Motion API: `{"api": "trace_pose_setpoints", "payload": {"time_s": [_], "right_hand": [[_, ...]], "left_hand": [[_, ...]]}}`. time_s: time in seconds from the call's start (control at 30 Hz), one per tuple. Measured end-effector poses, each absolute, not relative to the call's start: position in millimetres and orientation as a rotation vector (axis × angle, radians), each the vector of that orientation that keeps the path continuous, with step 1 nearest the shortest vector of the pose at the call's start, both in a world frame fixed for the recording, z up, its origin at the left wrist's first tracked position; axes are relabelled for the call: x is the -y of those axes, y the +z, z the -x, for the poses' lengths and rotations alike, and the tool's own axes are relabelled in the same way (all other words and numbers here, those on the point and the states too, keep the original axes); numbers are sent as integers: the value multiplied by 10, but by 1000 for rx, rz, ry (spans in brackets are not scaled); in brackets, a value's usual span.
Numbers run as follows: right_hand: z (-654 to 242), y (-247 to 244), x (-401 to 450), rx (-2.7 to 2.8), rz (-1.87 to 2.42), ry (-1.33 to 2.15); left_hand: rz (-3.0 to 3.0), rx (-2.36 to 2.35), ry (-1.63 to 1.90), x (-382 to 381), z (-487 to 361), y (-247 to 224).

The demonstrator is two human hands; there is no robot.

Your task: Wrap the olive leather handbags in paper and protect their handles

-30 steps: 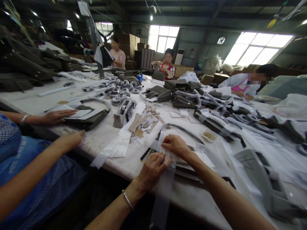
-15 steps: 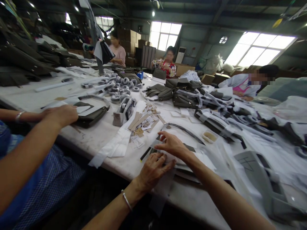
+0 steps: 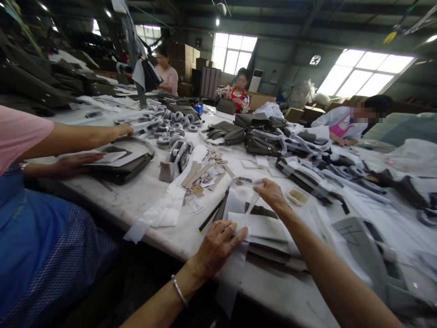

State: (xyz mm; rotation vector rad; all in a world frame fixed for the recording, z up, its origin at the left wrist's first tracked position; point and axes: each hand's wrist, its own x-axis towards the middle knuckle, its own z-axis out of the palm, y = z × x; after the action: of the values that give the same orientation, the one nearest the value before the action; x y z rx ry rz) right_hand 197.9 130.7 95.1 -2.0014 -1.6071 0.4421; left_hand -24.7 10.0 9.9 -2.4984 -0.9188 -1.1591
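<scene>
A dark grey-olive handbag (image 3: 269, 250) lies on the table in front of me, with white paper (image 3: 269, 231) over it. My right hand (image 3: 272, 195) is closed, thumb against fingers, on a strip of translucent wrapping film (image 3: 252, 203) that stretches from the bag up to the fingertips. On the bag's near left edge rests my left hand (image 3: 220, 242), its fingers laid out over the white paper and film. A thin dark strap (image 3: 212, 213) with a yellow tip sticks out left of the bag. The bag's handle is partly hidden behind my right hand.
Cardboard pieces and tags (image 3: 205, 175) lie in a heap beyond my left hand. A small tub (image 3: 298, 197) stands to the right, near a grey bag part (image 3: 362, 241). Wrapped handles (image 3: 174, 118) and more bags (image 3: 259, 132) fill the back. At left, a co-worker's hands (image 3: 77, 162) handle another bag.
My right hand has moved up and right, drawing the film strip away from the bag. My left hand has stayed nearly in place. The co-worker's one arm now reaches toward the wrapped handles.
</scene>
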Motion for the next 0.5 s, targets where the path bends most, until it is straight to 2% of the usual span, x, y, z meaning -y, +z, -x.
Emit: {"api": "trace_pose_setpoints", "payload": {"time_s": [0.1, 0.33, 0.5], "right_hand": [[-2104, 924, -1395, 1451, 2037, 487], [-1966, 922, -1506, 1164, 1781, 965], [-1792, 1132, -1219, 1072, 1495, 922]], "left_hand": [[2499, 912, -1167, -102, 242, 106], [2518, 924, -1194, -117, 221, 91], [2494, 931, -1276, -116, 239, 96]]}}
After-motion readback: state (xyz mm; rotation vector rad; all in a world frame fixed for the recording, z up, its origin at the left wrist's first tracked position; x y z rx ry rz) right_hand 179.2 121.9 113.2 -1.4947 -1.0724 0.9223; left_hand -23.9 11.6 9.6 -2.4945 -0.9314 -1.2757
